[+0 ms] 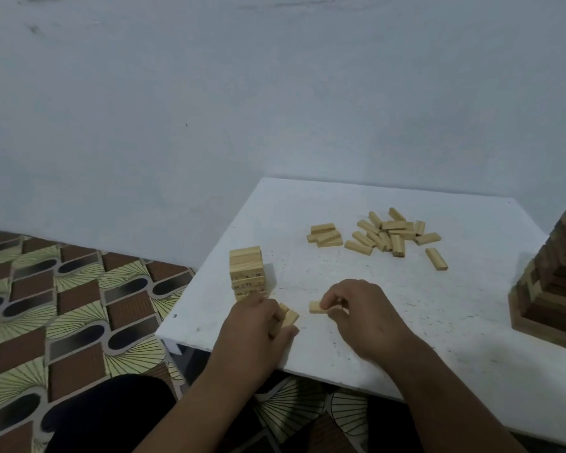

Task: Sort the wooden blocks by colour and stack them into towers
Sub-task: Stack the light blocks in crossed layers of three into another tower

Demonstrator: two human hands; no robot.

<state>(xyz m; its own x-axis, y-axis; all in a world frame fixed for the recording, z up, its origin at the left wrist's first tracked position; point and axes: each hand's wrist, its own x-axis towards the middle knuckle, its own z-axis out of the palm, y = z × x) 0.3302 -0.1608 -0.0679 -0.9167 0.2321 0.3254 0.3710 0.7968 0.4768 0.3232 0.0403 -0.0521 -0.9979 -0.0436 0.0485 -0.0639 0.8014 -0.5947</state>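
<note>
- Left hand [254, 317]: fingers curled round two pale blocks [287, 317], poss. more under the palm; sits just beside the base of the pale tower [246, 274]; judged: blocks gathered side by side so they can go up as one layer.
- Right hand [356, 310]: thumb and fingertips pinch one pale block [317, 307] by its end, low over the table [340, 197]; block's free end points toward left hand; judged: being brought over to join the left-hand set.
- Pale tower: short, upright, near table's left edge, within easy reach of left hand; dark marks on side faces, prob. numbers, too small to read; bottom courses partly hidden by left hand.
- Small group of pale blocks [324, 236]: lying flat, mid-table, a few overlapping; apart from the main heap.
- Loose heap of pale blocks [386, 235]: far side of table, jumbled; exact count not readable; judged: stock waiting to be stacked.
- Single pale block [436, 258]: lies alone, just right of heap.
- Tall tower [556, 276]: right edge of table, mixed dark and pale bands; top and right side cut off by frame, so height unknown; why colours mix cannot be told.
- Patterned floor mat [66, 305]: under and left of table.
- Wall [209, 93]: plain, behind table.
- Dark clothing [105, 416]: bottom left, prob. a knee; blurred.
</note>
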